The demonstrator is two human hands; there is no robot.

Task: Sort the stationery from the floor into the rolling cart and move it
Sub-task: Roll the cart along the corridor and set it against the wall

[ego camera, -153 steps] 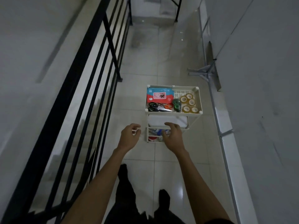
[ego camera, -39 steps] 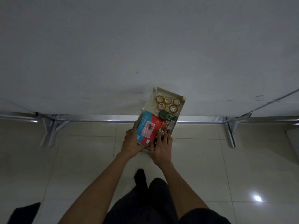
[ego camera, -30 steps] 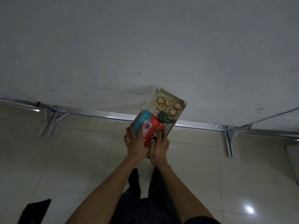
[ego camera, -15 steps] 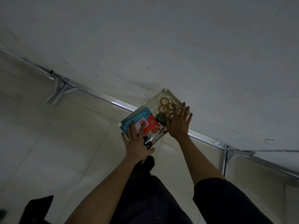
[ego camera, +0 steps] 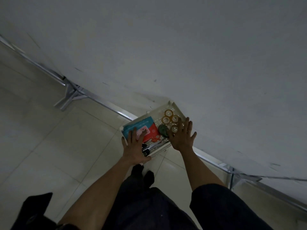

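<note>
A pale, glossy tiled floor (ego camera: pixel 54 146) with thin grout lines meets a plain grey-white wall (ego camera: pixel 182 47), scuffed near its foot. A metal rail (ego camera: pixel 106 103) runs along the wall's base, and an angled bracket (ego camera: pixel 69 95) braces it to the floor. The white rolling cart (ego camera: pixel 173 106) stands hard against the wall, and its perforated top tray holds amber tape rolls (ego camera: pixel 167 119), a teal-and-red packet (ego camera: pixel 146 128), a green tape dispenser (ego camera: pixel 162 130) and scissors (ego camera: pixel 152 145). The left hand (ego camera: pixel 134 150) lies flat with its fingers spread over the tray's near corner and packet. The right hand (ego camera: pixel 181 138) fans wide above the tape rolls. Neither hand holds anything.
</note>
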